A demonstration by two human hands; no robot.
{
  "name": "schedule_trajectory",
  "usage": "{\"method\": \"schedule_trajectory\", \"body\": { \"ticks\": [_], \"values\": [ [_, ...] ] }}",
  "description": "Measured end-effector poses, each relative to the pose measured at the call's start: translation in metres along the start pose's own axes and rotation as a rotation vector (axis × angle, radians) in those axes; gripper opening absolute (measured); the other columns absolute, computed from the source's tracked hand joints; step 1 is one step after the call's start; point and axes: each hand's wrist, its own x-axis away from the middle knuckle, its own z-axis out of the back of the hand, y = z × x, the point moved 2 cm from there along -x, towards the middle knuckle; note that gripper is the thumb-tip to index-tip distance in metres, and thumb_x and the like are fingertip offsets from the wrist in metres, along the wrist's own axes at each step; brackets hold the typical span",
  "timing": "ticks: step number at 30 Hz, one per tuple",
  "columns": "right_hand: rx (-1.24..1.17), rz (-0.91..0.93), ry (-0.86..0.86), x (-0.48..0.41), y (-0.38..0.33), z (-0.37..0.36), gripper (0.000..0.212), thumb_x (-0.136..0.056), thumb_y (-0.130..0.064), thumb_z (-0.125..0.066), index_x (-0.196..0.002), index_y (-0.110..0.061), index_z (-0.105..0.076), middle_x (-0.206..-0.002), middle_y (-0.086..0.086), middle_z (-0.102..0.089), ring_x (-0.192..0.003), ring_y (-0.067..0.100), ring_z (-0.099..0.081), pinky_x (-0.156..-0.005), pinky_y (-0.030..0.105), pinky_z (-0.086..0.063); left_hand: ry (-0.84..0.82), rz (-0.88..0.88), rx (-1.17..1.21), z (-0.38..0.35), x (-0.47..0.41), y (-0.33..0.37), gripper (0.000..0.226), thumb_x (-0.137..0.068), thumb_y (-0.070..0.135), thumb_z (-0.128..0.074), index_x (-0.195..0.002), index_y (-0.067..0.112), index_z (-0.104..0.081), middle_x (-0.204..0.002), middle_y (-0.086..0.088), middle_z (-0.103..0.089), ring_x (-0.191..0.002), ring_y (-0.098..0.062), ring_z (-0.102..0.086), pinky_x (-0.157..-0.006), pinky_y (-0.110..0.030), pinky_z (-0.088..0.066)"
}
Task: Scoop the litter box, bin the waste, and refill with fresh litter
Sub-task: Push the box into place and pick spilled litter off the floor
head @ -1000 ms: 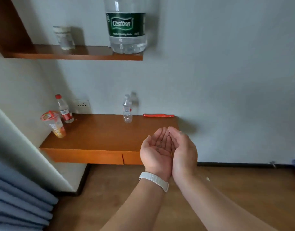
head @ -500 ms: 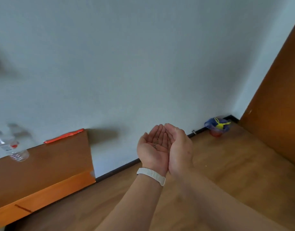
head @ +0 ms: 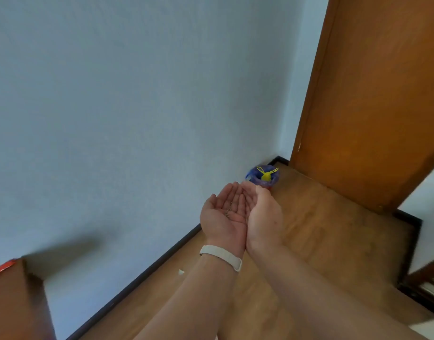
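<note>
My left hand [head: 224, 215] and my right hand [head: 262, 217] are cupped side by side, palms up, in front of me. A few small dark grains [head: 229, 211] lie in the left palm. A white band circles my left wrist. Beyond my fingertips, in the corner of the floor by the wall, stands a small bin lined with a blue bag [head: 262, 176]; a yellow drawstring knot shows in its mouth. No litter box and no scoop are in view.
A brown wooden door [head: 373, 106] stands at the right. The grey wall [head: 137, 106] with a dark skirting board runs along the left. A wooden desk corner [head: 17, 303] is at lower left. A small white scrap [head: 181, 272] lies on the wooden floor.
The view has swung right, away from the desk and shelf with bottles, toward the corner with the bin. The cupped hands kept their shape, and the bin is now nearer.
</note>
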Motion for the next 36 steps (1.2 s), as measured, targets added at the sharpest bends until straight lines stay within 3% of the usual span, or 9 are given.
{"method": "schedule_trajectory", "body": {
  "ticks": [6,11,14,17,23,31,36],
  "values": [
    [0.087,0.076,0.077,-0.106,-0.003,-0.005,0.032,-0.095,-0.02,-0.042,-0.108,-0.014,-0.071,-0.107,0.002,-0.073,-0.103,0.015,-0.067,-0.099,0.037,-0.049,0.013,0.105,-0.025,-0.038,-0.101,-0.019,0.038,-0.097,0.021,-0.042,-0.098,-0.008,-0.067,-0.094,-0.021,-0.073,-0.09,-0.031,-0.071,-0.083,-0.036,-0.058],
    [0.182,0.115,0.151,-0.199,-0.014,-0.031,0.035,-0.097,-0.02,-0.038,-0.11,-0.016,-0.07,-0.108,0.001,-0.072,-0.105,0.013,-0.067,-0.099,0.038,-0.049,0.025,0.192,-0.05,-0.083,-0.192,-0.02,0.042,-0.099,0.023,-0.04,-0.1,-0.009,-0.067,-0.096,-0.022,-0.073,-0.08,-0.03,-0.074,-0.065,-0.033,-0.061],
    [0.14,0.134,0.211,-0.25,-0.032,-0.051,0.034,-0.098,-0.02,-0.038,-0.11,-0.014,-0.069,-0.107,0.003,-0.073,-0.102,0.012,-0.068,-0.095,0.032,-0.051,0.004,0.245,-0.087,-0.117,-0.245,-0.024,0.041,-0.099,0.022,-0.04,-0.102,-0.008,-0.067,-0.099,-0.023,-0.073,-0.087,-0.031,-0.073,-0.077,-0.036,-0.058],
    [0.081,0.178,0.261,-0.294,-0.056,-0.068,0.031,-0.097,-0.019,-0.041,-0.107,-0.013,-0.07,-0.107,0.002,-0.073,-0.099,0.009,-0.068,-0.09,0.026,-0.052,-0.027,0.301,-0.102,-0.152,-0.289,-0.032,0.041,-0.099,0.022,-0.04,-0.103,-0.008,-0.067,-0.101,-0.022,-0.072,-0.089,-0.031,-0.073,-0.078,-0.036,-0.059],
    [0.26,0.239,0.294,-0.365,-0.087,-0.073,0.036,-0.097,-0.026,-0.037,-0.113,-0.022,-0.069,-0.107,-0.007,-0.072,-0.103,0.007,-0.066,-0.096,0.033,-0.051,-0.065,0.36,-0.141,-0.204,-0.345,-0.053,0.042,-0.1,0.023,-0.04,-0.112,-0.007,-0.066,-0.107,-0.022,-0.071,-0.095,-0.032,-0.072,-0.078,-0.038,-0.061],
    [0.213,0.166,0.288,-0.486,-0.118,-0.048,0.037,-0.099,-0.028,-0.035,-0.113,-0.025,-0.069,-0.107,-0.009,-0.072,-0.103,0.007,-0.066,-0.097,0.033,-0.051,-0.023,0.326,-0.177,-0.253,-0.444,-0.115,0.04,-0.1,0.023,-0.041,-0.11,-0.006,-0.067,-0.106,-0.022,-0.072,-0.092,-0.032,-0.073,-0.07,-0.036,-0.061],
    [0.041,0.073,0.215,-0.58,-0.146,-0.038,0.035,-0.098,-0.02,-0.037,-0.11,-0.016,-0.07,-0.105,-0.002,-0.073,-0.101,0.01,-0.068,-0.098,0.034,-0.051,0.028,0.202,-0.173,-0.295,-0.516,-0.155,0.039,-0.099,0.02,-0.041,-0.105,-0.008,-0.066,-0.103,-0.023,-0.072,-0.097,-0.033,-0.071,-0.088,-0.038,-0.056]
  ]
}}
